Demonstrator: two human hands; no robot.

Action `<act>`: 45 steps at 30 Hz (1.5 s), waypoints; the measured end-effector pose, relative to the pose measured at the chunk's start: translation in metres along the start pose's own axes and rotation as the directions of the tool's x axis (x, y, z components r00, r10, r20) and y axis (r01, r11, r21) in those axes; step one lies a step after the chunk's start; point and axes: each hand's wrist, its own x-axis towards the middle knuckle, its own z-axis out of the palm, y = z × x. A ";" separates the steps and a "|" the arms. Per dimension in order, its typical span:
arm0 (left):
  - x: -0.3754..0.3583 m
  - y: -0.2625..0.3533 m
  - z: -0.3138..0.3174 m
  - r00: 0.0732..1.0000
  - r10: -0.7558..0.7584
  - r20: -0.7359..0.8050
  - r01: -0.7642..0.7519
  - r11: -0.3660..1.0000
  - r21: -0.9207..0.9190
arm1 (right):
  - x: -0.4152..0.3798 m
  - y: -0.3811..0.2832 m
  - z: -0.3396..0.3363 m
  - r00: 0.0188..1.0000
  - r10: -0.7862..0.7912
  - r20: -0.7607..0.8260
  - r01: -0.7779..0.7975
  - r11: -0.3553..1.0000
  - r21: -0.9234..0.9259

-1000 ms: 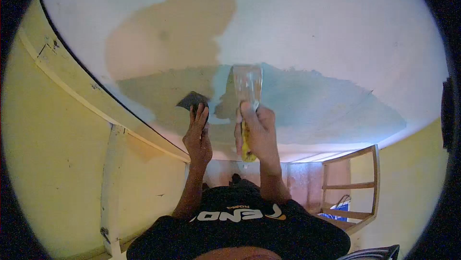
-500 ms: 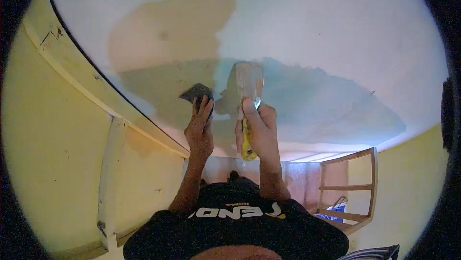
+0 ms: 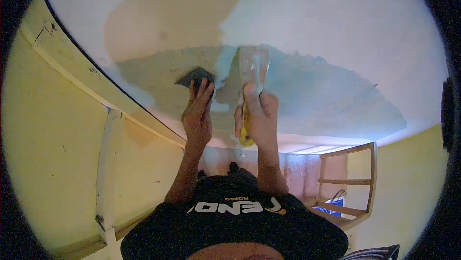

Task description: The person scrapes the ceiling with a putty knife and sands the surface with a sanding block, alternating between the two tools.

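My left hand (image 3: 196, 116) reaches up to the ceiling and presses a dark flat pad (image 3: 194, 76) against it with the fingertips. My right hand (image 3: 257, 118) is shut on a putty knife with a yellow handle (image 3: 245, 137). Its wide, filler-smeared blade (image 3: 253, 65) lies flat on the ceiling just right of the pad. Both tools sit on a damp grey-blue filler patch (image 3: 317, 94). A dry tan patch (image 3: 168, 15) lies beyond it on the white ceiling.
A yellow wall (image 3: 57, 154) with a pale wooden batten (image 3: 106, 173) stands at the left, and a cornice strip (image 3: 72, 70) runs along the ceiling edge. A wooden frame (image 3: 350, 183) stands at the lower right. My black shirt (image 3: 235, 221) fills the bottom.
Both hands have slid farther along the ceiling, away from my body. The pad and the knife blade moved with them over the damp patch.
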 end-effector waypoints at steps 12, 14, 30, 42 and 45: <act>0.053 0.042 0.026 0.961 0.274 -0.025 -0.263 0.940 0.216 | -0.020 -0.015 -0.025 0.988 -0.066 -0.139 0.067 0.998 -0.001; 0.060 0.054 0.033 0.957 0.288 0.027 -0.286 0.926 0.247 | -0.028 -0.015 -0.029 0.992 -0.067 -0.106 0.072 0.996 0.051; 0.059 0.077 0.056 0.970 0.141 -0.196 -0.105 0.977 0.185 | -0.038 -0.013 -0.102 0.991 -0.136 0.022 0.130 0.977 0.169; 0.026 0.075 0.083 0.980 0.062 -0.190 -0.025 0.981 0.192 | -0.030 -0.008 -0.139 0.944 -0.009 0.329 -0.025 0.995 0.097; 0.044 0.075 0.067 0.969 0.106 -0.224 -0.058 0.976 0.209 | -0.035 -0.004 -0.131 0.942 0.038 0.334 -0.040 0.999 -0.002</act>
